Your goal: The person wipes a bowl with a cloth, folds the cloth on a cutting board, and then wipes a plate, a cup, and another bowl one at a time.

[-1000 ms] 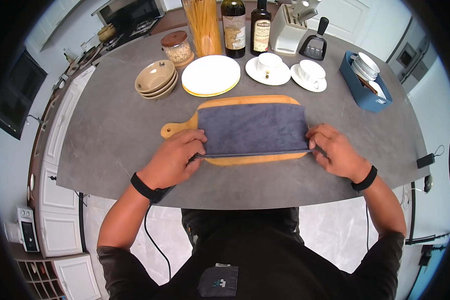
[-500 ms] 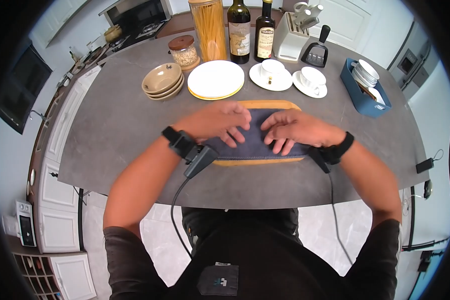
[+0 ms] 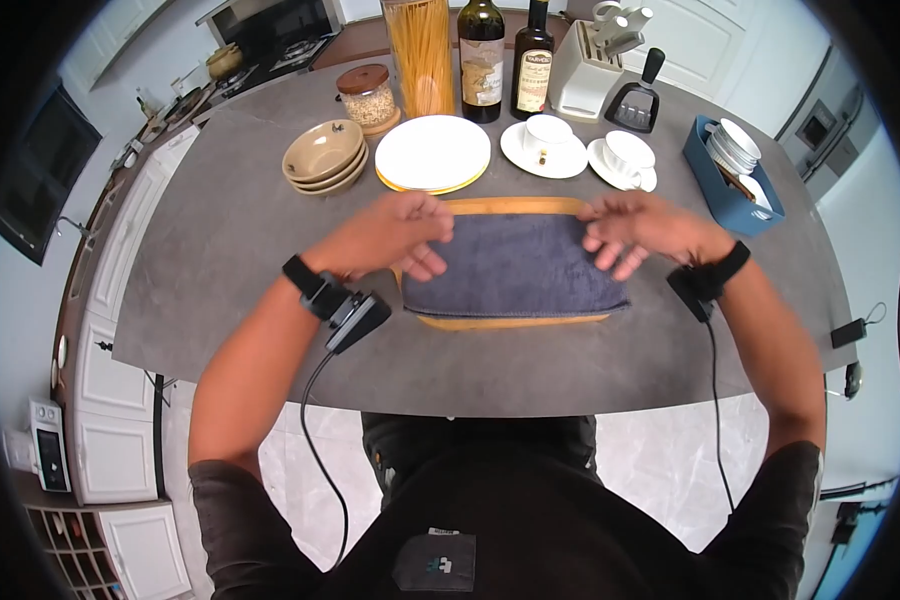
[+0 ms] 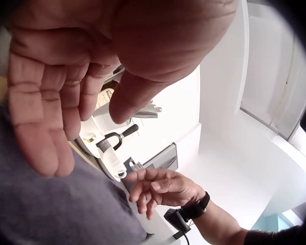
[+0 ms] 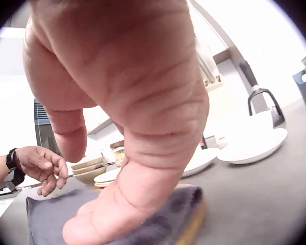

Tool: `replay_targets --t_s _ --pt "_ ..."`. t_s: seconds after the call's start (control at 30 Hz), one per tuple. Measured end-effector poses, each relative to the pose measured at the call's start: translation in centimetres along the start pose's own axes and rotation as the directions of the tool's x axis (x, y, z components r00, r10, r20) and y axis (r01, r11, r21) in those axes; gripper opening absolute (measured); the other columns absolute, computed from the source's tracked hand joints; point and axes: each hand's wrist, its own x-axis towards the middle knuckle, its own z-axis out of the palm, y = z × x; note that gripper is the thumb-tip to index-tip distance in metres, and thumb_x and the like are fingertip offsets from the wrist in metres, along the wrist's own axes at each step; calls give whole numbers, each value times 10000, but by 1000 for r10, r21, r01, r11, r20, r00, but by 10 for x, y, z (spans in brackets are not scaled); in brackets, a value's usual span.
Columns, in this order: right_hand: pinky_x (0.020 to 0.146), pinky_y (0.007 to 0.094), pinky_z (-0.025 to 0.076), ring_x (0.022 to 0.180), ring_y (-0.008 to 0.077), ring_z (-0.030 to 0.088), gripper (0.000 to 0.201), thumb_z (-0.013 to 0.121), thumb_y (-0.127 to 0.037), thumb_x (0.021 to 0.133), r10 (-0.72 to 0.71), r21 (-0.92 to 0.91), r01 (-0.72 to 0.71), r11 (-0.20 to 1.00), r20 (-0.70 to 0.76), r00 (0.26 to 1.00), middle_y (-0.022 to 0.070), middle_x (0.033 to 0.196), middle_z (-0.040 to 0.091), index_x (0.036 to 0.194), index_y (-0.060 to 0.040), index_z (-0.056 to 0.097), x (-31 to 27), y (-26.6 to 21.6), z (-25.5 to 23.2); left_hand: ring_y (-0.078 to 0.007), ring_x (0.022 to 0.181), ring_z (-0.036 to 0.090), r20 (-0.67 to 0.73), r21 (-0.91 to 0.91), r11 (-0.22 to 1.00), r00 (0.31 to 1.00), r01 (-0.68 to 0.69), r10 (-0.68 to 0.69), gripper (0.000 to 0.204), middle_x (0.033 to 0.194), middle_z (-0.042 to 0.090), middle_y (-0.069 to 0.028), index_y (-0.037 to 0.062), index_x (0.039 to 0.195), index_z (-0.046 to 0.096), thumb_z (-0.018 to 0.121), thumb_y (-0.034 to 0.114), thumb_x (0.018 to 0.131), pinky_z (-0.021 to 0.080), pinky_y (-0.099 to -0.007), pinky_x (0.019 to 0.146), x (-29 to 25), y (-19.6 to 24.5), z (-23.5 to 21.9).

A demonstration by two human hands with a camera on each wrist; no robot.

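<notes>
A dark grey cloth lies folded and flat on a wooden cutting board, whose rim shows along the far and near sides. Over the cloth's left end is my left hand, its fingers loosely extended and holding nothing. My right hand is at the far right corner, fingers relaxed and spread, also without anything in them. In the left wrist view, the left fingers hang close over the cloth. From the right wrist, the fingertips overlap the cloth. The board's handle is hidden behind the left hand.
Beyond the board stand stacked brown bowls, white plates and two white cups on saucers. A blue bin with dishes is at the right. Bottles, a pasta jar and a knife block line the back.
Both hands let go of the cloth's near corners, came together over its middle, then moved apart toward its two ends. The cloth lies flat on the board throughout.
</notes>
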Motion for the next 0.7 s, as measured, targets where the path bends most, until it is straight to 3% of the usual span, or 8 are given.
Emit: replay_targets --t_s 0.07,0.2,0.27,0.37,0.4,0.47,0.57,0.7 --pt "819 405 685 1012 236 749 493 687 -249 1063 -53 11 53 999 11 999 145 1227 683 1437 46 559 14 -23 12 -250 969 780 -7 -1 999 999 -41 41 458 1259 660 -132 -34 1401 562 657 306 1109 674 -360 822 15 13 7" --pt "874 398 673 1032 242 745 488 705 -231 1055 -51 201 11 980 195 980 138 1256 682 1445 28 568 67 -25 33 -296 1010 774 48 -102 994 999 29 -24 473 1269 653 -157 -41 1402 552 681 282 1081 675 -398 861 51 0 10" --pt "877 371 667 1031 229 750 442 699 -197 1049 -54 235 13 972 167 985 130 1216 702 1414 31 599 88 -14 30 -306 1040 768 21 -181 979 996 88 -86 473 1278 643 -168 -44 1400 547 682 274 1078 677 -405 865 54 -7 12" --pt "868 313 664 1006 180 766 378 712 -188 1064 -60 248 61 967 -14 998 112 1161 743 1363 25 622 98 -2 8 -312 1079 755 -17 -200 977 996 78 -83 470 1279 632 -171 -44 1389 548 678 288 1082 672 -422 887 48 -16 0" --pt "868 313 664 1006 180 766 378 712 -188 1064 -56 248 57 967 -9 998 112 1161 743 1363 25 622 98 4 -3 -310 1087 752 -47 -200 977 996 69 -80 467 1276 632 -171 -42 1383 550 677 295 1085 670 -427 895 43 -21 -4" --pt "811 287 651 934 168 749 361 689 -165 1041 -34 116 56 992 -188 982 102 1087 741 1334 43 656 91 10 -20 -310 1094 750 -67 -203 976 994 74 -89 465 1276 633 -168 -37 1375 558 679 306 1085 668 -431 904 31 -24 -11" --pt "787 276 646 955 161 749 389 701 -177 1039 -93 94 124 988 -283 955 95 1106 739 1355 41 636 70 18 -26 -314 1104 749 -87 -205 977 994 51 -70 462 1284 632 -165 -26 1359 573 683 332 1088 667 -437 912 22 -19 -18" --pt "788 289 648 968 170 752 423 708 -205 1053 -128 193 151 970 -123 984 90 1125 730 1389 32 609 44 8 9 -320 1121 749 -65 -297 954 998 -31 13 480 1314 625 -159 -16 1346 586 683 384 1099 669 -454 907 28 -17 -3"
